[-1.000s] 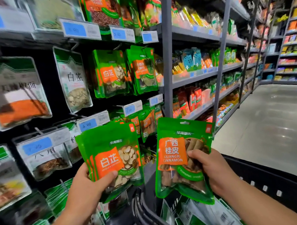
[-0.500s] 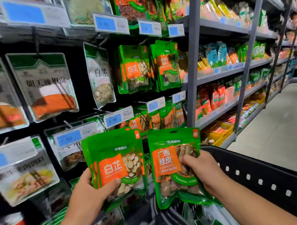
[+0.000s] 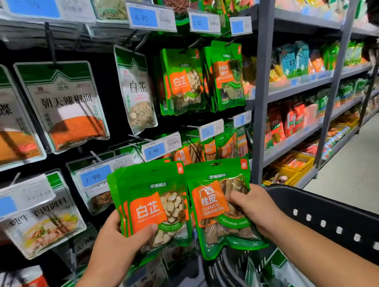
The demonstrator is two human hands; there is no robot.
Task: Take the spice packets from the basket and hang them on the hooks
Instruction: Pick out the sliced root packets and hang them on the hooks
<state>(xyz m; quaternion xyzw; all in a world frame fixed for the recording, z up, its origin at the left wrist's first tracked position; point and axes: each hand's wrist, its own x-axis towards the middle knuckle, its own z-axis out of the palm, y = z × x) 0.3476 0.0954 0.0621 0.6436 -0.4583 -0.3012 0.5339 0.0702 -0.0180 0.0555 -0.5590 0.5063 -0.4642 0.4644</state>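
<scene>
spice packets mid-task: left hand (image 3: 114, 244) grips a stack of angelica packets (image 3: 152, 208), right hand (image 3: 252, 208) grips one cinnamon packet (image 3: 219, 207), both before the hooks; none hung yet; more lie in the basket (image 3: 339, 219).

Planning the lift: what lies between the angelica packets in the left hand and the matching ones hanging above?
Head view: the 5.90 price tag and a row of hanging cinnamon packets lie there.

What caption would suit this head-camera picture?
Left hand holds sliced-root packets, right hand a cinnamon packet, facing store hooks.
</scene>
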